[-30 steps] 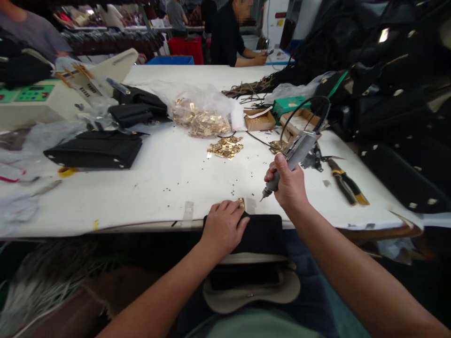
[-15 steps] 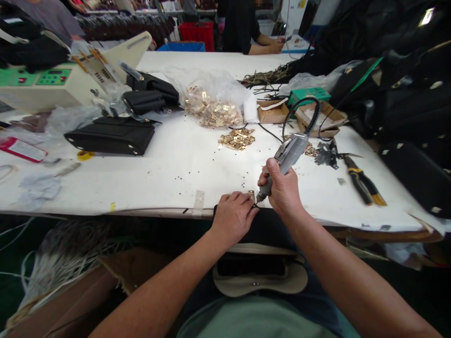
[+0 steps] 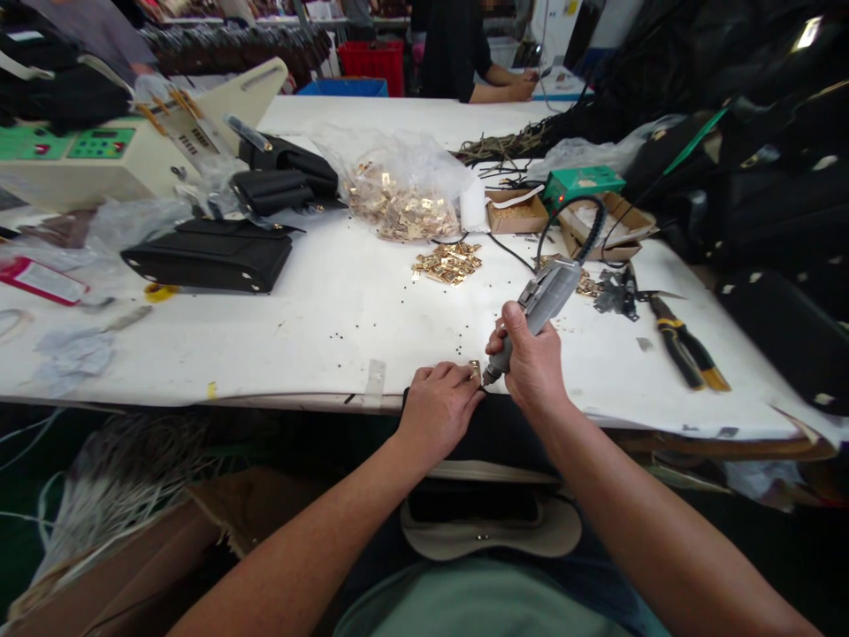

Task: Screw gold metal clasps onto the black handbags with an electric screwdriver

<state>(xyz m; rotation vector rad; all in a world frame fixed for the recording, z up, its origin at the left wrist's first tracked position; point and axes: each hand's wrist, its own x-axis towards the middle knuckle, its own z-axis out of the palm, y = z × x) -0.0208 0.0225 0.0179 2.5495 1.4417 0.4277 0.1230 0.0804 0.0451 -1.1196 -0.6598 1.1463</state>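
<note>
My right hand (image 3: 534, 354) is wrapped round a grey electric screwdriver (image 3: 547, 292), thumb along its body. The tool tilts down to the left, its tip at a small gold metal fitting (image 3: 475, 366) by the table's front edge. My left hand (image 3: 441, 407) is closed, fingers together, with the fitting at its fingertips, over the edge of a black bag (image 3: 517, 429). What lies under the left palm is hidden. Below my hands, on my lap, is a beige flap (image 3: 491, 538) with a dark opening. A pile of gold fittings (image 3: 447, 264) lies further back.
A clear plastic bag of gold parts (image 3: 411, 208), small cardboard boxes (image 3: 514, 215) and a green box (image 3: 580, 181) stand behind. Pliers (image 3: 690, 345) lie right. Black bags (image 3: 212, 257) and a machine (image 3: 99, 164) are left. A person in black (image 3: 455, 53) is across the table.
A small red light now shows on the green box. The screwdriver's tip has shifted very slightly; both hands stay nearly in place.
</note>
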